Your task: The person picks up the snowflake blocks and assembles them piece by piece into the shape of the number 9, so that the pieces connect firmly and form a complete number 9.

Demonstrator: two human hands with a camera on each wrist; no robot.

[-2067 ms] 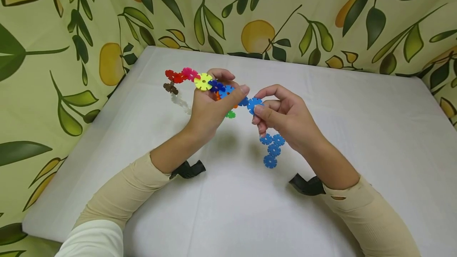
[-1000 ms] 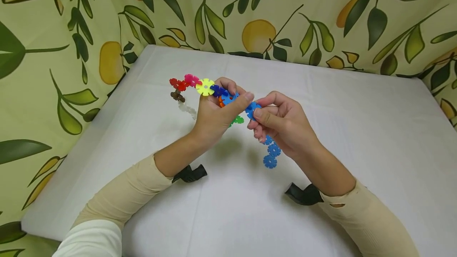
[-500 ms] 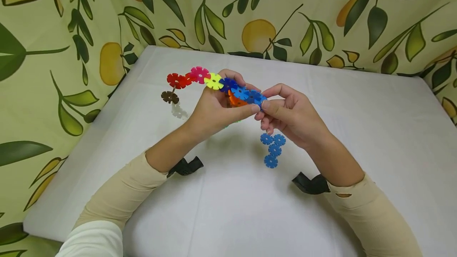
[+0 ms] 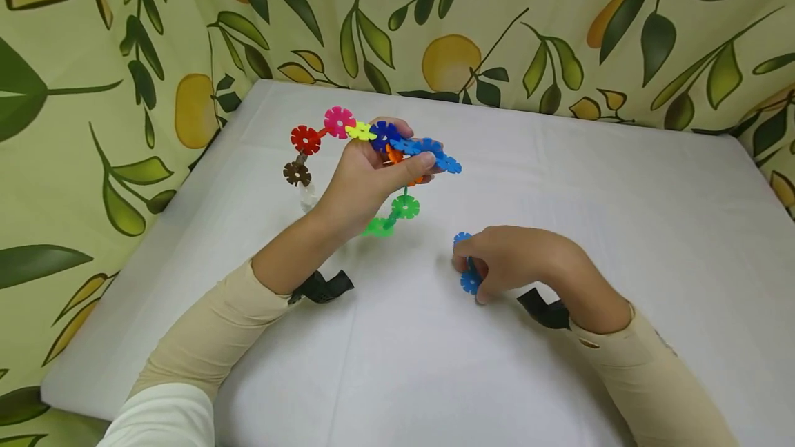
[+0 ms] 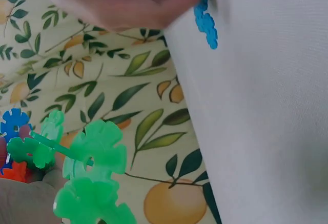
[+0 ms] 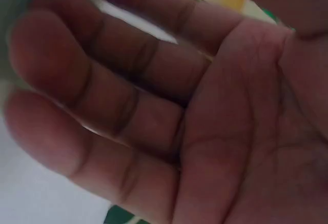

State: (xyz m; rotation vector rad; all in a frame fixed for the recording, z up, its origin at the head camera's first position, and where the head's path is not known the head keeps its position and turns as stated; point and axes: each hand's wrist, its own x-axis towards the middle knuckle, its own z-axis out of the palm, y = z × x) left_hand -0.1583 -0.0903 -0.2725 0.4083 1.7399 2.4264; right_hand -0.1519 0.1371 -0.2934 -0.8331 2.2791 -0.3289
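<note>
My left hand (image 4: 366, 185) holds up a chain of interlocking snowflake discs, its thumb pressed over the blue end. The chain runs through a dark blue disc (image 4: 384, 135), a yellow disc (image 4: 361, 131), a pink disc (image 4: 339, 122), a red disc (image 4: 306, 140), a brown disc (image 4: 297, 173) and clear ones. Orange discs and green discs (image 4: 406, 207) hang below the fingers. Lower right, my right hand (image 4: 518, 257) reaches down over loose blue discs (image 4: 470, 283) on the table, thumb and fingers apart around them. Its fingers partly cover these discs.
A white cloth covers the table (image 4: 397, 364). Behind and to the left hangs a leaf-and-fruit patterned curtain (image 4: 348, 19). Black wrist mounts (image 4: 323, 288) stick out below both wrists.
My right hand has let go of the chain's blue end and moved down to the loose blue discs. The left hand keeps hold of the chain, now turned so its green part shows.
</note>
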